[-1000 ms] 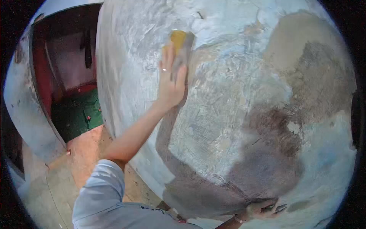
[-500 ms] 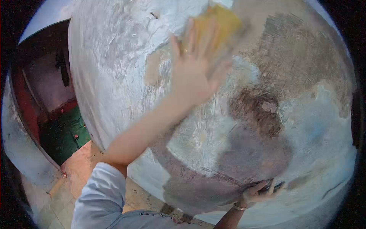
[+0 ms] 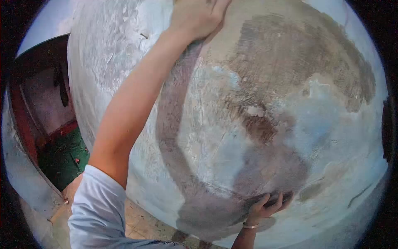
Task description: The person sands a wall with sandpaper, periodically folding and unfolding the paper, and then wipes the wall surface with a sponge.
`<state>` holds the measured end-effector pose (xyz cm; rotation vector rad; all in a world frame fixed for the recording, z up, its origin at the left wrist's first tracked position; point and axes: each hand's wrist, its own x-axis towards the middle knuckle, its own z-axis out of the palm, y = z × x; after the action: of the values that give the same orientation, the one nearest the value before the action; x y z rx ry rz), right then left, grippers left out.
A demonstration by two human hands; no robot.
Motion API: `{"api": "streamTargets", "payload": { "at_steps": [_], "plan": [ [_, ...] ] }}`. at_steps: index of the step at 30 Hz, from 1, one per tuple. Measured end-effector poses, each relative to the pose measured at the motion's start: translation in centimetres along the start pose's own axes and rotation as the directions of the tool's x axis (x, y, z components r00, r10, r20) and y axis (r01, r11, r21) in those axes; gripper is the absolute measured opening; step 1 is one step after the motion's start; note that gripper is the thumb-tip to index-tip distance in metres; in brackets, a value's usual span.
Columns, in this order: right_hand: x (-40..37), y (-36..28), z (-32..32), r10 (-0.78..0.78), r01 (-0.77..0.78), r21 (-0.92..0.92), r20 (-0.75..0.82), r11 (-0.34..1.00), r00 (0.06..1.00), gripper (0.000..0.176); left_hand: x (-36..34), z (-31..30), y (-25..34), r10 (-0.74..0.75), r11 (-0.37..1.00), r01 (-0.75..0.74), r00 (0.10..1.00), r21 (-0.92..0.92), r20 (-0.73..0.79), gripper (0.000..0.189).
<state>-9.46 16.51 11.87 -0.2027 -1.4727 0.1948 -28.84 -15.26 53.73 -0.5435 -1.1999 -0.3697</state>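
Observation:
My left hand [image 3: 198, 17] reaches up to the top edge of the view, over the rough grey-white plastered wall [image 3: 211, 108]. Most of its fingers are cut off by the frame, so whatever lies under them is hidden. Low on the same wall, my right hand [image 3: 262, 209], with a band at the wrist, rests with its fingers spread. A dark area shows between its thumb and fingers; whether that is shadow or a thing I cannot make out. Above the right hand, the wall bears a wide brown-grey patch [image 3: 282, 50] and a darker rough spot [image 3: 261, 126].
On the left, a dark red-framed opening [image 3: 43, 91] shows a green floor [image 3: 64, 155] inside. Tiled ground [image 3: 139, 218] runs along the wall's foot. Shadows of my head and arm fall across the wall.
My left hand has moved up, and the yellow sheet or pad under its fingers has gone out of view with them. The view has shifted slightly; my right hand stays low on the wall.

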Motion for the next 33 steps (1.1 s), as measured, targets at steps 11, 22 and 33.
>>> {"api": "streamTargets", "payload": {
  "at_steps": [11, 22, 33],
  "plan": [
    [2.5, 5.0, -9.0, -0.094, 0.116, -0.06, 0.291, 0.991, 0.952, 0.036, -5.7, -0.6, 2.3, -0.285, 0.957, 0.291, 0.948, -0.017, 0.144, 0.056],
    [6.3, 14.0, -15.6, 0.046, -0.046, -0.022, -0.005, 0.999, 0.999, 0.038, 8.0, 4.0, 23.2, 0.307, 0.945, -0.302, 0.952, -0.128, 0.021, 0.043],
    [4.6, 20.8, -21.3, 0.344, -0.341, 0.049, -0.099, 0.939, 0.934, 0.048, 15.6, 9.5, 30.2, 0.016, 0.987, 0.013, 0.985, -0.163, 0.174, 0.04]
  ]
}}
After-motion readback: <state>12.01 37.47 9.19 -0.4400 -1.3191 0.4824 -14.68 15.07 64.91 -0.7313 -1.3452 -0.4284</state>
